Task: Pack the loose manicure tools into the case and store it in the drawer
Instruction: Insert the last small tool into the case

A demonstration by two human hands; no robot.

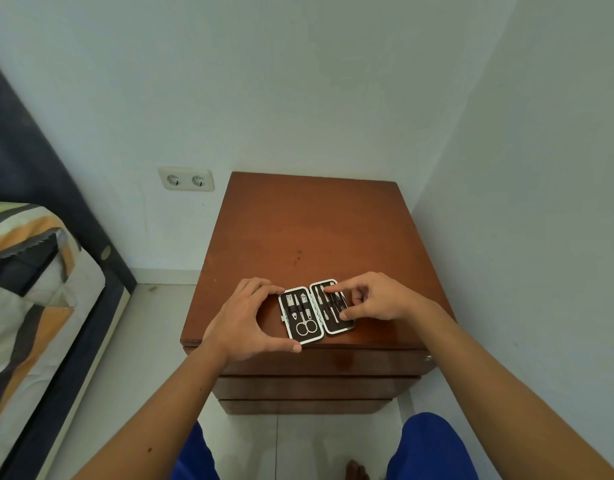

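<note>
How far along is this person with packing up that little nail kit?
Mostly packed: the scissors and other tools sit under the straps of the open case, and none lie loose on the nightstand. In hand: the left hand steadies the case's left edge while the right hand touches tools in the right half. Left: shutting the case and storing it; the drawers look closed.

I am looking into a bedroom corner at home: a wooden nightstand [312, 237] with drawers stands against white walls, beside a bed [28, 306] with striped bedding and a double wall socket [186, 179].
</note>
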